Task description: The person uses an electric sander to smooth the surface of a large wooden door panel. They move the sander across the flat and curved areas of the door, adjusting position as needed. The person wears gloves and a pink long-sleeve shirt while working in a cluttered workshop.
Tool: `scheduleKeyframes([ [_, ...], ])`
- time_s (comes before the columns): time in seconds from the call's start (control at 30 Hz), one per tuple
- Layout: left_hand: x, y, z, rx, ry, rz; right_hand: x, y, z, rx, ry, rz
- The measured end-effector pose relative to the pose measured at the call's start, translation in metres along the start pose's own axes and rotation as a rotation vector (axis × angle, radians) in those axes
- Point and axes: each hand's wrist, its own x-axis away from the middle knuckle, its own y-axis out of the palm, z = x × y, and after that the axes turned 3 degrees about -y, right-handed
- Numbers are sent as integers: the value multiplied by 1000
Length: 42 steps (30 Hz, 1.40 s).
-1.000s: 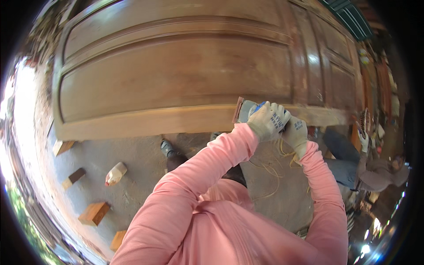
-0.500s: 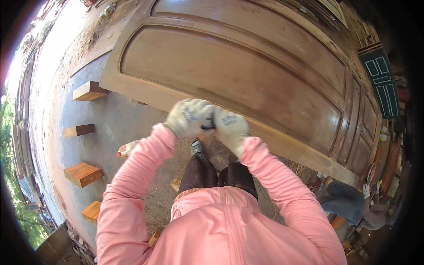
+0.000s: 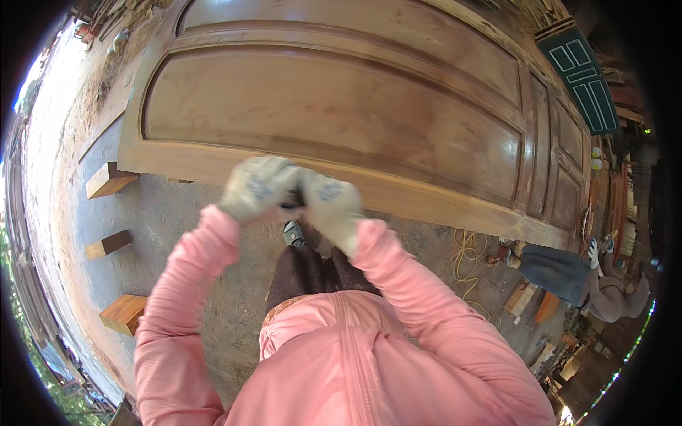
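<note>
Status: surface work on wooden door (image 3: 327,106) judged partway. Near rail (image 3: 426,201) is pale, bare-looking wood, so probably well advanced; recessed panels (image 3: 234,92) are darker w/ hazy, uneven patches, so likely still req. work. Exact amt. left can't be confirmed.
Grip: L. hand (image 3: 257,188) and R. hand (image 3: 330,204) both clenched round dark item (image 3: 292,199), mostly hidden btwn them; contact w/ rail unclear.
Loc.: door lies face up just beyond hands, above floor (image 3: 170,220); L. end near wood block (image 3: 108,182).
Appearance: brown, moulded panel borders, slight sheen in spots.
</note>
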Motion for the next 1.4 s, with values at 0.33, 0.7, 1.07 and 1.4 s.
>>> scheduleKeyframes([
  [0.33, -183, 163, 280, 193, 233, -113, 235, -158, 192, 199, 449, -135],
  [0.7, -92, 72, 89, 228, 137, 81, 75, -79, 82, 69, 367, -173],
  [1.07, 93, -90, -164, -37, -36, 51, -161, 99, -149, 158, 19, -90],
  [1.4, 9, -34, -69, 43, 21, -12, -68, 36, -48, 166, 107, -74],
])
